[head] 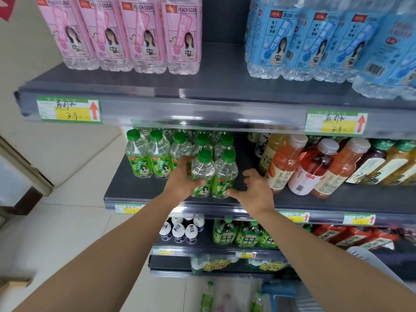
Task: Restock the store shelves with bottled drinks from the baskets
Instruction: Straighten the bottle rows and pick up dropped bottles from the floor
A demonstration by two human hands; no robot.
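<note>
Two green-capped lime soda bottles stand side by side near the front of the middle shelf [247,199]. My left hand [183,180] grips the left bottle [202,172] around its lower body. The right bottle [225,174] stands next to it, and my right hand [255,188] hovers just right of it with fingers spread, the thumb tip close to its label. More lime soda bottles [146,158] stand in rows behind and to the left.
Pink peach soda bottles [126,34] and blue soda bottles [315,41] fill the top shelf. Orange and red juice bottles [310,170] lean right of my hands. Lower shelves hold white-capped bottles [180,230] and green tea packs [243,235]. A basket with bottles [231,296] sits on the floor.
</note>
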